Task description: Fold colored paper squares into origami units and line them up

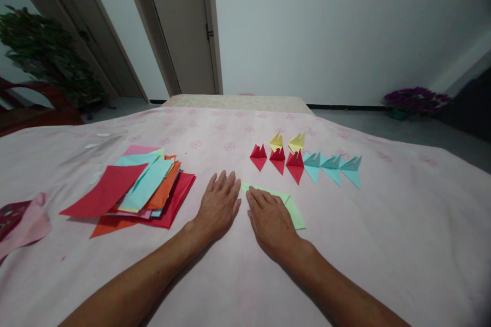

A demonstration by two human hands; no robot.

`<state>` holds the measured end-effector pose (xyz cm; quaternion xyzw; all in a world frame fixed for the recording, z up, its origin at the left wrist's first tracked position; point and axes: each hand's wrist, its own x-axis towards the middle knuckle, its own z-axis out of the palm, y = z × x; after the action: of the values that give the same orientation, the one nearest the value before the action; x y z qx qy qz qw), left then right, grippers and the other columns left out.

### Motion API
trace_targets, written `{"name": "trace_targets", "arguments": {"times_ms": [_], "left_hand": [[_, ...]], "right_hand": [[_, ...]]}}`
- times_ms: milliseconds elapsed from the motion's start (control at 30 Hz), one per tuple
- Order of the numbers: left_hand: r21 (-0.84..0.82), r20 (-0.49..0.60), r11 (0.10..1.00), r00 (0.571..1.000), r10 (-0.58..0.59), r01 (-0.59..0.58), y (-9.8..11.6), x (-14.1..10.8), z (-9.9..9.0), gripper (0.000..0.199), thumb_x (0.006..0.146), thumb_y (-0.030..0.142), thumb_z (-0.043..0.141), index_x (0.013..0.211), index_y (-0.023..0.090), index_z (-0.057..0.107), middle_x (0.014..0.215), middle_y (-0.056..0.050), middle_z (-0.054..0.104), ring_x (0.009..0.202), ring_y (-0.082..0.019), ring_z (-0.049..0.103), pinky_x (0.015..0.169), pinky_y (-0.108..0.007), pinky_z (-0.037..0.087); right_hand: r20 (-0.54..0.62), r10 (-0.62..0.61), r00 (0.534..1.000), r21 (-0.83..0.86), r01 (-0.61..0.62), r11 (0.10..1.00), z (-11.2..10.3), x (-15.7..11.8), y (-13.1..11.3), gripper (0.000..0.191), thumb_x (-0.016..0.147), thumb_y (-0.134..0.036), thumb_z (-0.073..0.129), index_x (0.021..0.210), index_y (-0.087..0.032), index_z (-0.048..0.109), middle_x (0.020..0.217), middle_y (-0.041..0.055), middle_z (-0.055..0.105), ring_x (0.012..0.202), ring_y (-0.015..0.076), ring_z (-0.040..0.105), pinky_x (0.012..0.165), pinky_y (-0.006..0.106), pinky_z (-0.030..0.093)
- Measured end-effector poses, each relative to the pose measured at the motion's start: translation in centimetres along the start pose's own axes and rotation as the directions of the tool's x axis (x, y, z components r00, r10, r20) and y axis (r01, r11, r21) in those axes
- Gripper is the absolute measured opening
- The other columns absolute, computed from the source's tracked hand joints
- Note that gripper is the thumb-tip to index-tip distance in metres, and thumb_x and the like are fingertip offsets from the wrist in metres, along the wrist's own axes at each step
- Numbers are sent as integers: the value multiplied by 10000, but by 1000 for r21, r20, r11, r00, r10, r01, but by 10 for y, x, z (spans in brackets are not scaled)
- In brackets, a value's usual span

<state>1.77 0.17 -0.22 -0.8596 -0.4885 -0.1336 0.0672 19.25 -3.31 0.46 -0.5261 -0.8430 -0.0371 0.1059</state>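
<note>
A folded light green paper (294, 213) lies on the pink cloth, partly hidden under my right hand (271, 218). That hand rests flat on the paper, its fingers stretched out. Just left of the paper, my left hand (219, 205) lies on the cloth with its fingers extended and holds nothing. Beyond my right hand stand folded paper figures: several red ones, such as this red figure (295, 166), two yellow ones, among them this yellow figure (296, 143), and several light blue ones, including this blue figure (351, 168).
To the left is a loose pile of coloured paper sheets (103, 191). A pink cloth piece (32, 225) and a dark red item (11, 217) lie at the far left. The patterned tablecloth (238, 276) covers the table; a red chair (46, 107) stands beyond its left side.
</note>
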Motion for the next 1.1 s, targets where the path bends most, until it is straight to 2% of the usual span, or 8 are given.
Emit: {"name": "trace_targets", "arguments": {"times_ms": [167,400,600,700,800,900,1033,1100], "left_hand": [[-188,91,958,967,236,-216,-8,2,5,515,1004,304,344,1491,135,339,1556,-144,359,1462,-208,286,1181,-424,268],[-198,115,954,961,250,-225,-13,1,7,555,1012,403,340,1511,163,308,1573,-144,314,1469,-211,263,1184,-436,241],[-165,115,959,961,252,-232,-15,0,5,576,1011,459,327,1527,209,275,1580,-123,302,1477,-225,240,1185,-474,212],[-160,130,964,964,233,-211,-17,1,6,583,1012,475,305,1527,203,272,1588,-128,276,1483,-232,215,1187,-486,196],[-195,121,963,970,212,-186,-20,0,10,587,1016,471,286,1524,176,277,1586,-138,276,1481,-237,220,1188,-493,206],[-301,54,947,989,136,-114,-25,0,13,553,1028,405,258,1521,156,276,1564,-154,324,1454,-213,301,1180,-472,261],[-549,-10,835,998,-58,43,-29,-3,13,582,1024,428,244,1512,113,290,1521,-193,400,1404,-209,401,1150,-416,345],[-686,-3,720,989,-146,104,-28,-5,10,611,1012,473,273,1510,119,298,1498,-205,431,1389,-228,426,1146,-435,349]], "right_hand": [[3,9,1000,32,-9,999,1,-6,-3,481,987,-270,414,1433,-94,456,1482,140,473,1332,265,434,1080,430,354],[41,106,994,4,-106,994,8,-18,2,710,978,-503,401,1489,-15,333,1572,209,261,1482,307,190,1196,501,156],[118,162,980,-52,-157,986,-6,-34,18,709,977,-525,374,1496,-43,332,1584,193,231,1483,306,187,1187,533,140],[158,167,973,8,-171,985,-21,-37,44,600,997,-458,346,1486,-112,380,1566,149,323,1449,278,294,1156,507,230],[165,199,966,118,-220,968,-32,-32,72,450,998,-274,313,1371,-180,547,1412,106,558,1281,226,512,1043,402,381],[102,247,964,160,-261,952,-31,-24,87,500,807,-97,504,1274,-229,626,1356,70,600,1230,228,515,990,374,383],[-66,413,908,473,-336,815,-18,-15,84,196,788,-191,579,901,-196,739,1033,60,713,1018,214,580,876,317,399],[-95,471,877,548,-349,760,-14,-12,80,219,846,-286,541,764,-170,708,820,50,701,829,193,603,740,280,416]]}}
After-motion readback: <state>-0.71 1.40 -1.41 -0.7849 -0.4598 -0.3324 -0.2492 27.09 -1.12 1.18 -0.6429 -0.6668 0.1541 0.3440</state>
